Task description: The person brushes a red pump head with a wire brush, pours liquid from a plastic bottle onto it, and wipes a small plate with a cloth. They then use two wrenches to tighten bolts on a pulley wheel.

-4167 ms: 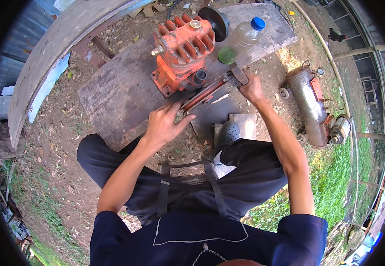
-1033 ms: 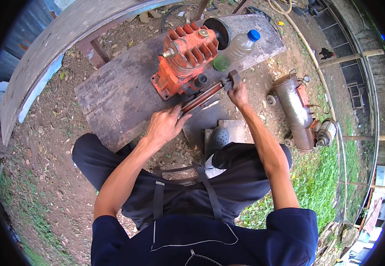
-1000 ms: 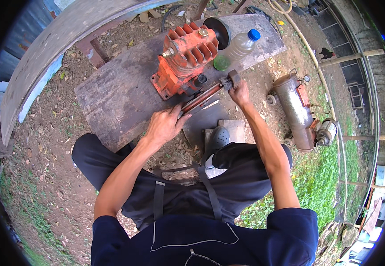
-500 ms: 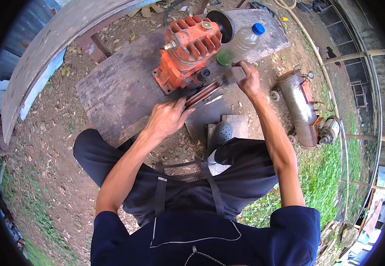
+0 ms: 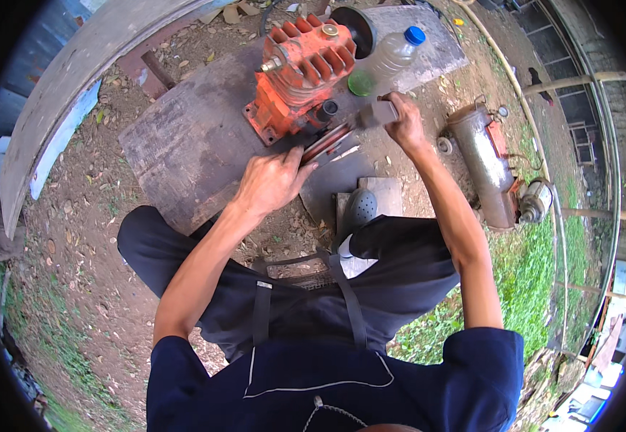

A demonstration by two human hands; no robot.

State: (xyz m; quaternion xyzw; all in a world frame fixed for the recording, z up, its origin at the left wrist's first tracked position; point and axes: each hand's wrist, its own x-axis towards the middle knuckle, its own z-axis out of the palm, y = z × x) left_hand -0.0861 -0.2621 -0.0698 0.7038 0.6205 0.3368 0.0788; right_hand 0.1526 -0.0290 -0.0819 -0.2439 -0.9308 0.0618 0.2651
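Observation:
An orange finned compressor pump (image 5: 302, 72) stands on a worn wooden board. At its near side a grooved pulley wheel (image 5: 329, 142) with a reddish rim shows edge-on. My left hand (image 5: 269, 180) has its fingers closed on the lower left end of that pulley. My right hand (image 5: 408, 124) grips a grey-brown, block-shaped brush (image 5: 376, 114). The brush's bristle end is smeared by motion and lies by the upper right end of the pulley; whether it touches the rim I cannot tell.
A clear plastic bottle (image 5: 397, 54) with a blue cap and green base stands right of the pump. The wooden board (image 5: 176, 137) lies on leaf-strewn soil. At the right lies a rusty metal tank (image 5: 482, 158) with a gauge. A curved plank edge (image 5: 39, 108) rises at the left.
The brush and my right hand have shifted slightly up and left along the pulley. My left hand keeps its hold. The whole view has moved a little.

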